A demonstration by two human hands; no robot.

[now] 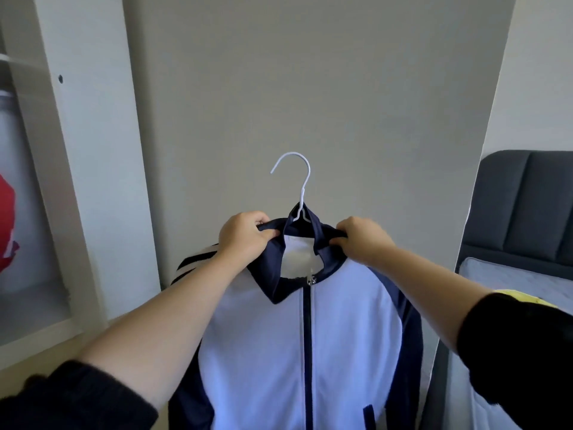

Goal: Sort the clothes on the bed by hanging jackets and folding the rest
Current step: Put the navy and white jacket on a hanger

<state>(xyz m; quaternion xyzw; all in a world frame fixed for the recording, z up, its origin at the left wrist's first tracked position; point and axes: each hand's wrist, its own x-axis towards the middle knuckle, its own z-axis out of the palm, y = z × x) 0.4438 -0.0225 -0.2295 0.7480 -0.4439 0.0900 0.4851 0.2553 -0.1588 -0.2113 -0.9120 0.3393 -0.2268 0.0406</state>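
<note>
Two hands hold the white-and-navy jacket (257, 352) up in front of the wall (310, 88). The left hand (245, 240) and right hand (361, 240) each curl tight round one edge of the collar (266, 280), with the hook of the white hanger (302, 184) rising between and above them. The risk, I judge, is that the wire shoulders sit loosely inside the jacket. An uneven tug on the collar could tip the hanger and let one shoulder slide off below the grip.

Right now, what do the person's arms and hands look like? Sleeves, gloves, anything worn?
No gloves, rings or watch show on the left hand or the right hand. The forearms are uncovered. Each arm has a plain black sleeve of soft fabric ending near the elbow: left sleeve, right sleeve. No markings are visible.
</note>
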